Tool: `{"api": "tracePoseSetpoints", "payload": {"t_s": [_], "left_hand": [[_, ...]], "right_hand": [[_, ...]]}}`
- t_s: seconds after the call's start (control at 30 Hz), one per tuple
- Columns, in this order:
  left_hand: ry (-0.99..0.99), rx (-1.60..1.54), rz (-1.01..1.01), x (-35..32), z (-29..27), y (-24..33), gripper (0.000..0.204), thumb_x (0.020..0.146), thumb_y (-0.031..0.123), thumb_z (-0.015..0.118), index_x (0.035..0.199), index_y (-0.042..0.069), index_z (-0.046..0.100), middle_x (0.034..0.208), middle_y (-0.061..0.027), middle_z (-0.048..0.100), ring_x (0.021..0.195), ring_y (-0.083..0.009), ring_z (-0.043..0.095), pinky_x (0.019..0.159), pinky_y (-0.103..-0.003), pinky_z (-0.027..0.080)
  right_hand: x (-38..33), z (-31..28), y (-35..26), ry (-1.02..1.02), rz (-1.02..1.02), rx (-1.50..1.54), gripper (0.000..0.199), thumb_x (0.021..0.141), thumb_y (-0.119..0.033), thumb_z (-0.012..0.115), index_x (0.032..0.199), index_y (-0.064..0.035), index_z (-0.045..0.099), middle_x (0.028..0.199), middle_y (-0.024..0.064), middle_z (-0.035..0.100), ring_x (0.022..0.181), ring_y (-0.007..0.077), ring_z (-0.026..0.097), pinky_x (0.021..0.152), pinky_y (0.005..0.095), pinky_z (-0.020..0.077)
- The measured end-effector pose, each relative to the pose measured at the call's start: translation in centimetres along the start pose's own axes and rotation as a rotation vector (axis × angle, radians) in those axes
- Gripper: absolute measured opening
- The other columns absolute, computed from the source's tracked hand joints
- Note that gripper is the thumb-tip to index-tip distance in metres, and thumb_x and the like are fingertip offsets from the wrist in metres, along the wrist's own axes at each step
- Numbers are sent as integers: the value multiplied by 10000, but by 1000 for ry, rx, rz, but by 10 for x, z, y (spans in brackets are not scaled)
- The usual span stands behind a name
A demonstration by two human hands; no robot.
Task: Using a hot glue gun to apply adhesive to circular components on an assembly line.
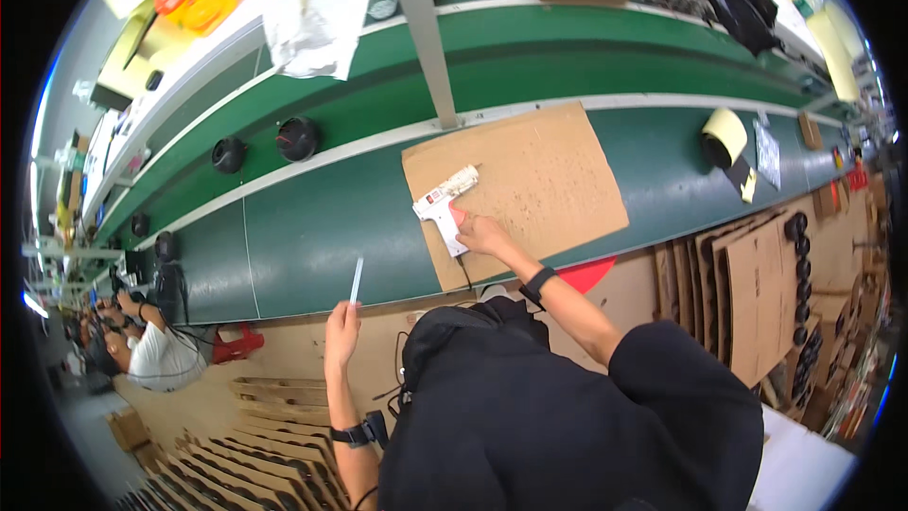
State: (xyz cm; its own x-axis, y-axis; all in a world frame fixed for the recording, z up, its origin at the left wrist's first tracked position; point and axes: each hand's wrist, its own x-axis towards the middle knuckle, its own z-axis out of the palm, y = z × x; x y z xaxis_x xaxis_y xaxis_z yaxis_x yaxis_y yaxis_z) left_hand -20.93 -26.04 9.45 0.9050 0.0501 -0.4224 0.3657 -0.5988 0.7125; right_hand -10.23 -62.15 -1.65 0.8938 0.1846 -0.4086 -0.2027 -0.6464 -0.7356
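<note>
A white glue gun [438, 211] with an orange-red trigger is over the brown cardboard sheet [558, 170], its nozzle pointing up and to the right. My right hand [485, 235] grips its handle near the trigger. A dark cord runs from the handle's lower end toward the bench's near edge. Closed around the lower end of a thin, whitish glue stick [357, 281] is my left hand [341, 329], at the bench's front edge. The stick points upward, apart from the gun.
The cardboard lies on a green bench [312, 227]. Dark round parts [297, 139] stand on the far green strip. A yellow tape roll [724, 137] sits at the right. Stacked cardboard dividers [757, 293] stand below the bench. Another person [165, 355] is at the far left.
</note>
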Motion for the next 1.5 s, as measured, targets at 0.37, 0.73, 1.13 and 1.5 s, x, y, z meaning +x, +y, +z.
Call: {"api": "tracePoseSetpoints", "payload": {"t_s": [0.37,0.73,1.13,1.5], "left_hand": [[22,-55,-54,-54,36,-26,325,992,205,616,1250,11,649,699,-39,649,646,-86,567,587,-271,448],[196,187,271,-38,26,88,300,978,196,620,1242,65,679,793,-228,661,632,-311,609,642,-395,484],[239,403,428,-38,48,162,285,979,257,621,1211,115,705,829,-191,695,739,-409,664,677,-468,522],[-332,-198,122,-10,52,143,340,1046,311,544,1176,41,705,578,21,525,450,-109,445,458,-283,374]], "right_hand": [[16,73,-5,377,230,-159,535,702,-337,822,1067,18,658,1063,244,700,978,383,697,822,457,568],[-57,-3,-31,456,99,162,917,732,-190,728,1481,4,236,964,296,694,910,465,686,803,497,545],[-123,-43,-67,512,-93,146,905,732,-160,677,1511,-107,221,858,303,683,797,504,669,732,537,531],[-137,-50,-50,642,-203,-132,825,744,-92,642,1483,-161,282,765,265,668,705,499,645,628,561,500]]}}
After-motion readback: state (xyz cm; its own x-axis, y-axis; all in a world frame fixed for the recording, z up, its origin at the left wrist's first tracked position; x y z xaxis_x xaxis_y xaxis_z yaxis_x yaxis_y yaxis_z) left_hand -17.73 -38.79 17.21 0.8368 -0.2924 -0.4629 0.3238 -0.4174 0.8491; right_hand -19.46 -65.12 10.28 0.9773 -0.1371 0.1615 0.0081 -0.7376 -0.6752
